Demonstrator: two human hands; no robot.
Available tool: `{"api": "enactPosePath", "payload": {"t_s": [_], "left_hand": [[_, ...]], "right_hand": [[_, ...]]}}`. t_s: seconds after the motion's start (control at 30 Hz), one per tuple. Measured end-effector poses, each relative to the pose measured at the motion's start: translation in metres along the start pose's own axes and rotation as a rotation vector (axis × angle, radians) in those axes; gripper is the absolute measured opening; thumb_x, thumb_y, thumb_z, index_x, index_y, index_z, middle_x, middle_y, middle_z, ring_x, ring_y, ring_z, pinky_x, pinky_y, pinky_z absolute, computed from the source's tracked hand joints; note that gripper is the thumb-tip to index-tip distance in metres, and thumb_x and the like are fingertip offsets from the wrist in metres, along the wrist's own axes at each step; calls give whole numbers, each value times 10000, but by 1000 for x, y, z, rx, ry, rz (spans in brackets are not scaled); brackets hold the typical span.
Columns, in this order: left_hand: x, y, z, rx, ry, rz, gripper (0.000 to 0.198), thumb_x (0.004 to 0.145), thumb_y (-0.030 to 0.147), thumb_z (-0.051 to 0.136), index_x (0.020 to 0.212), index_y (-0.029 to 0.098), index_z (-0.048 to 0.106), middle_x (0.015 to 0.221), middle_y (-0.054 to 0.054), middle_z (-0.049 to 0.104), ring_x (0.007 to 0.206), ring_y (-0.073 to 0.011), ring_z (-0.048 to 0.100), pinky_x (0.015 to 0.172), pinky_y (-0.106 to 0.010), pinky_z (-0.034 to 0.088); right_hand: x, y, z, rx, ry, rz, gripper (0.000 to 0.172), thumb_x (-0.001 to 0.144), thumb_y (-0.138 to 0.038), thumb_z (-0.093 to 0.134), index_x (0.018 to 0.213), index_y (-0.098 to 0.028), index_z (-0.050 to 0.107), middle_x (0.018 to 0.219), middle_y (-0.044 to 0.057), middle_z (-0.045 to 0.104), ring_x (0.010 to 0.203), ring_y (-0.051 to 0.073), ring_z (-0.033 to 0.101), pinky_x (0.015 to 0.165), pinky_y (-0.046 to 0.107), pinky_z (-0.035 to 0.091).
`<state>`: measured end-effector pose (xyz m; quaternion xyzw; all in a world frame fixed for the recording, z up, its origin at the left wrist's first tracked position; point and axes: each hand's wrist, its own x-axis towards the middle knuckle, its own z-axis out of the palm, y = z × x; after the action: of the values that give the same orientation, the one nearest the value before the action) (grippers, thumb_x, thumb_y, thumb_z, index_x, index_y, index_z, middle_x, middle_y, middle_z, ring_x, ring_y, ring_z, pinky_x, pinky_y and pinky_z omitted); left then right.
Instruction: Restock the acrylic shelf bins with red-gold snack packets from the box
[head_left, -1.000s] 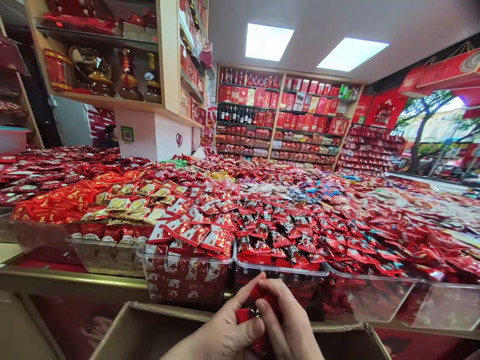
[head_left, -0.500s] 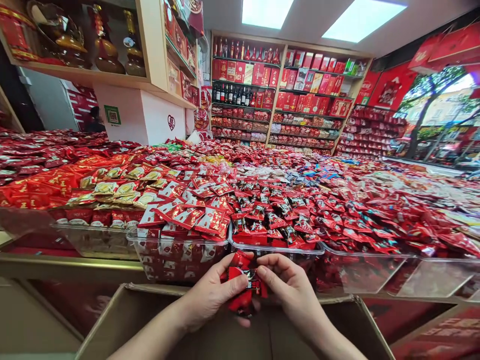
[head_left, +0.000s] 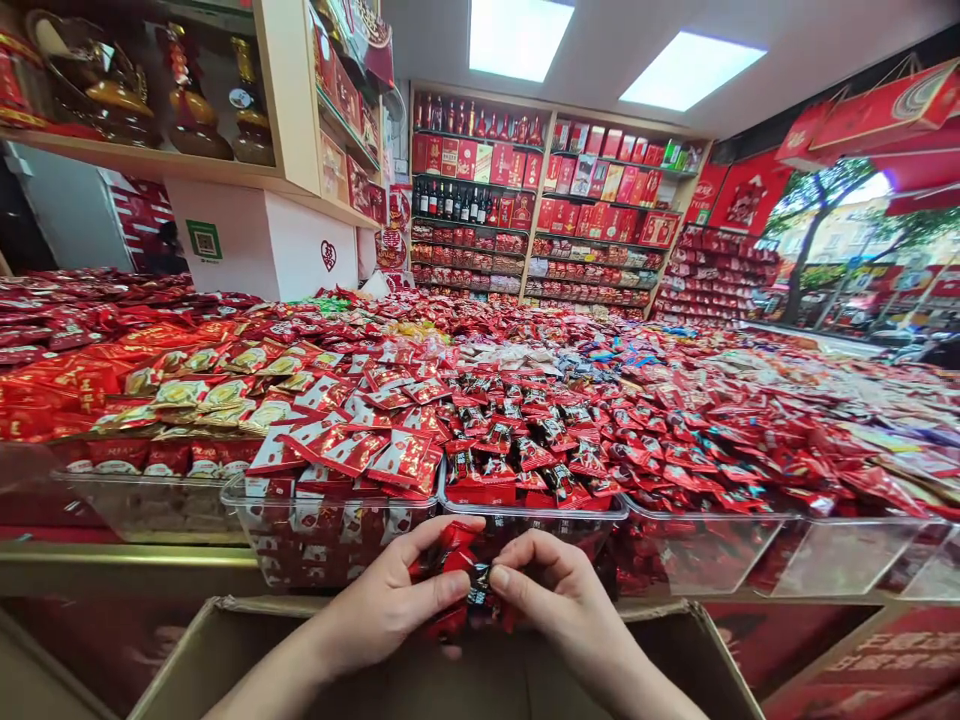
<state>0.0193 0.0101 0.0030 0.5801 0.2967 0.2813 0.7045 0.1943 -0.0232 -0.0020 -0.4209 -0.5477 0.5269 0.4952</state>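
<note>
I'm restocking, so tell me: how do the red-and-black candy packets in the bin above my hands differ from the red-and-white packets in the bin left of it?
The red-and-black packets are smaller and plumper than the red-and-white packets, which lie flat and overlapping. The red-and-black ones carry dark panels; the red-and-white ones, pale corners. Both heap above clear plastic bins.

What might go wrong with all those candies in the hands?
1. The left hand and right hand pinch several red candies at once, so one might slip out and fall into the cardboard box below.
2. The clear bin just ahead is heaped above its rim. A bump from the hands could probably send some of its wrapped sweets sliding off.
</note>
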Motion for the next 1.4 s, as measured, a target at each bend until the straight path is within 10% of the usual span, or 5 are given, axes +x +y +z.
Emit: {"api": "enactPosePath", "payload": {"t_s": [0.77,1.1,1.4], "left_hand": [[0,-7,-10,-89,-83,-13,488,720,232,595,1145,218,355,793,-41,621,682,-171,620,539,-286,509],[0,-10,-12,-125,-68,-4,492,731,210,587,1150,213,329,880,-91,616,712,-190,624,529,-298,501],[0,-12,-15,-127,-95,0,471,738,206,577,1141,228,335,892,-85,609,744,-192,622,543,-283,492]], "right_hand": [[-13,-20,-17,-662,-81,-115,91,701,-208,528,625,-163,505,566,-9,558,532,95,473,511,203,364],[49,-87,-106,-709,656,-279,251,610,-394,621,663,-163,537,532,-16,520,472,95,428,446,215,330],[84,-75,-119,-966,635,-114,215,611,-369,568,569,-158,555,490,-3,526,470,111,448,461,227,314]]}}
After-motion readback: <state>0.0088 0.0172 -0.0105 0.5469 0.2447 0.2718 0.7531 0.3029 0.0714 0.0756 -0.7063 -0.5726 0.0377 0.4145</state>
